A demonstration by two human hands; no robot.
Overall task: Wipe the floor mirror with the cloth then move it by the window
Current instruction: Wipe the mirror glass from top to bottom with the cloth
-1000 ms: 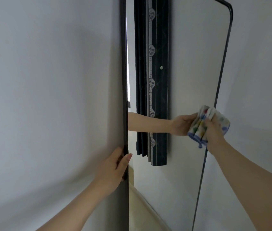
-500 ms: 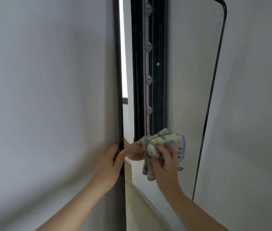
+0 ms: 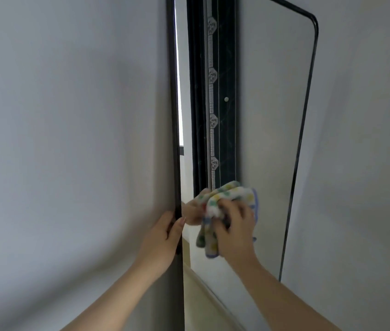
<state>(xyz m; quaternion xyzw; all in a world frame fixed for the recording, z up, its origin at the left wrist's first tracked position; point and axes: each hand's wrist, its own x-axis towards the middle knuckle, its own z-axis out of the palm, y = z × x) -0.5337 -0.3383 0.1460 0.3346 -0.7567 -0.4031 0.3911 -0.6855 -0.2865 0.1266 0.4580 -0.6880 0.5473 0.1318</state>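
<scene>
Against the wall (image 3: 69, 139), left hand (image 3: 162, 244) grips mirror (image 3: 270, 139) edge; right hand (image 3: 234, 228) presses cloth (image 3: 227, 194).

Floor mirror (image 3: 272, 115), thin black frame, leaning on a pale wall (image 3: 69, 115). Left hand (image 3: 162, 240): gripping the frame's left edge. Right hand (image 3: 235, 230): holding a bunched, spotted cloth (image 3: 227, 194) against the glass, low and near the left edge. Reflection: dark patterned curtain (image 3: 227, 68).
</scene>
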